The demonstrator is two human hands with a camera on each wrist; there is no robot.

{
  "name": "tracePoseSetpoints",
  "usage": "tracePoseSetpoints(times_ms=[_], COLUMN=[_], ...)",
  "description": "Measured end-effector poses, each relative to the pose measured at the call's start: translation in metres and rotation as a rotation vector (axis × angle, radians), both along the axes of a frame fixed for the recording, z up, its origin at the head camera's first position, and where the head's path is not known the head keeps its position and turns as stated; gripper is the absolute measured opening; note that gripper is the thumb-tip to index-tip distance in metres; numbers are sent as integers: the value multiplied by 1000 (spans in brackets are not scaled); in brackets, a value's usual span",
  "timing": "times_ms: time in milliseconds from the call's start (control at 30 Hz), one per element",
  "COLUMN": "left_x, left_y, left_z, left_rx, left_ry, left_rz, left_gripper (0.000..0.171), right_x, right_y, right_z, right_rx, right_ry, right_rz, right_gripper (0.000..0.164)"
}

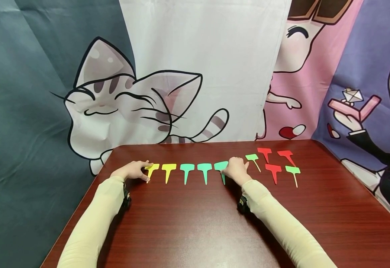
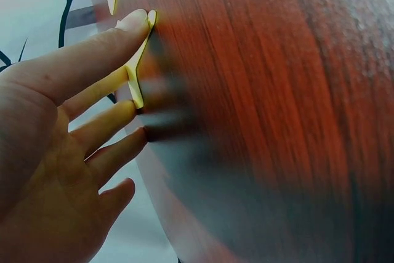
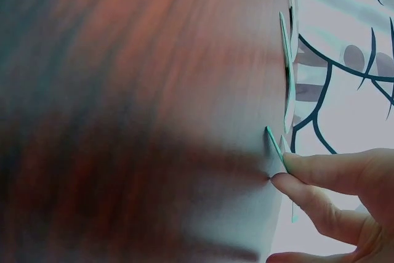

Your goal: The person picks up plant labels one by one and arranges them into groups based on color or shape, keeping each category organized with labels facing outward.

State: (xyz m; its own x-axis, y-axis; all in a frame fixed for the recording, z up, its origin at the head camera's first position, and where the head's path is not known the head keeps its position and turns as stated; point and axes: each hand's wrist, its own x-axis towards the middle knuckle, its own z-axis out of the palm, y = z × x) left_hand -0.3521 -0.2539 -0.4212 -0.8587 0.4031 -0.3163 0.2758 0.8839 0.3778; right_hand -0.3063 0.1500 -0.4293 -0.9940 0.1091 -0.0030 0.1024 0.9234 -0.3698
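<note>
T-shaped plant labels lie in a row across the table. My left hand (image 1: 134,170) is at the left end, pinching a yellow plant label (image 1: 153,167); in the left wrist view the thumb presses on this label (image 2: 137,69) and the other fingers spread below. Another yellow plant label (image 1: 168,168) lies beside it, followed by two teal plant labels (image 1: 187,168). At the row's right end my right hand (image 1: 236,170) pinches a third teal plant label (image 1: 219,166). The right wrist view shows thumb and finger at the label's edge (image 3: 275,144).
Right of my right hand lie three red plant labels (image 1: 273,169) and two light green ones (image 1: 293,170), loosely scattered. The brown wooden table (image 1: 195,223) reaches back to a printed cloth (image 1: 201,41) with a cartoon cat.
</note>
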Motion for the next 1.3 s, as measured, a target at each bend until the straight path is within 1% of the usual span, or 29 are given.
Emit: tracePoseSetpoints(times_ms=[200, 367, 633, 933, 1167, 1300], left_x=[2, 2, 1, 1, 2, 2], left_y=[0, 0, 1, 0, 1, 1], left_z=[2, 1, 1, 1, 2, 1], left_rx=[11, 11, 3, 5, -1, -4], left_ry=[5, -2, 19, 4, 20, 17], left_rz=[-3, 1, -13, -1, -14, -10], left_gripper=[77, 78, 77, 76, 75, 75], right_x=[-1, -1, -1, -1, -2, -2], right_y=[-1, -2, -3, -4, -5, -4], right_z=[0, 0, -1, 0, -1, -1], right_rx=[15, 13, 6, 18, 69, 85], right_ry=[-12, -14, -10, -8, 18, 17], right_rz=[-1, 7, 24, 41, 60, 61], right_gripper=[33, 33, 31, 30, 32, 33])
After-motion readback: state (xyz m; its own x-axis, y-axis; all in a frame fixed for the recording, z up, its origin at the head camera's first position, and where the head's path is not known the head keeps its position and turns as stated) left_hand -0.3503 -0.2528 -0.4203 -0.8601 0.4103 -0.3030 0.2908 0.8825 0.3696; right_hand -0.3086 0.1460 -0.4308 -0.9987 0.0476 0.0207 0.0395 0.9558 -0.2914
